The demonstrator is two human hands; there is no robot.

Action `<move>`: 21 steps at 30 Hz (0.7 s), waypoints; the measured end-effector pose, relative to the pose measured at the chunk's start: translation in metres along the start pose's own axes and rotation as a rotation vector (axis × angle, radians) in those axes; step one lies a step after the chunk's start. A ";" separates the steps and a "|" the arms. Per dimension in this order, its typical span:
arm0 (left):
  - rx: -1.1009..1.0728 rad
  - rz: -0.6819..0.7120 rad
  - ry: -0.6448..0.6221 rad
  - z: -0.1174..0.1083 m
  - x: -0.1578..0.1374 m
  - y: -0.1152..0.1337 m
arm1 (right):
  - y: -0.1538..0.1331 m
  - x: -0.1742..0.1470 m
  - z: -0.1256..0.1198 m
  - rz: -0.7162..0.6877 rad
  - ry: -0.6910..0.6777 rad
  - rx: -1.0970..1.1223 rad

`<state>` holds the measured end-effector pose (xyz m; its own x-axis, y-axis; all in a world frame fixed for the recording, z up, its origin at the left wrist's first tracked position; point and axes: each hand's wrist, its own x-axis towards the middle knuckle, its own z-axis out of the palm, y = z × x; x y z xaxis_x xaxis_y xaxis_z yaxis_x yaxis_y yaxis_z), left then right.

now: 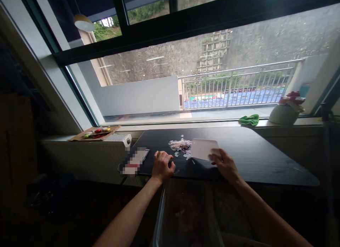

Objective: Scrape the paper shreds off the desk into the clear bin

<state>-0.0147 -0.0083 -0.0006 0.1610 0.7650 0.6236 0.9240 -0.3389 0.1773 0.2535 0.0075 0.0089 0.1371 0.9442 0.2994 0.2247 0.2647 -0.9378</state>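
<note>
Black covers the desk (260, 153), widest of all; a clear plastic box (158, 218) sits below its near edge at seven o'clock. The left hand (162, 166) is at the desk's nine o'clock, fingers loosely curled, thumb apart. The right hand (225, 164) has its fingers holding a pale card (203, 148) at its ten o'clock. The paper scraps (180, 145) heap at the card's nine o'clock, just beside it.

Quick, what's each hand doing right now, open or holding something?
Left hand: partly open, loosely curled, nothing visible in it.
Right hand: closed, holding the pale card.
</note>
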 end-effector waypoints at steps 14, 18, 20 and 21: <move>0.013 0.008 0.023 0.000 0.000 0.001 | -0.018 -0.004 -0.014 -0.003 0.102 -0.263; 0.017 0.019 0.024 -0.001 0.000 0.002 | -0.022 -0.008 -0.017 -0.025 0.105 -0.276; 0.017 0.016 0.021 -0.001 0.001 0.002 | -0.026 -0.011 -0.016 -0.043 0.061 -0.262; 0.018 0.013 0.021 -0.001 0.001 0.002 | -0.028 -0.012 -0.015 -0.045 0.038 -0.272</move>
<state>-0.0135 -0.0090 0.0011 0.1660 0.7488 0.6417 0.9279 -0.3389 0.1554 0.2603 -0.0141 0.0346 0.1557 0.9235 0.3505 0.4818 0.2387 -0.8432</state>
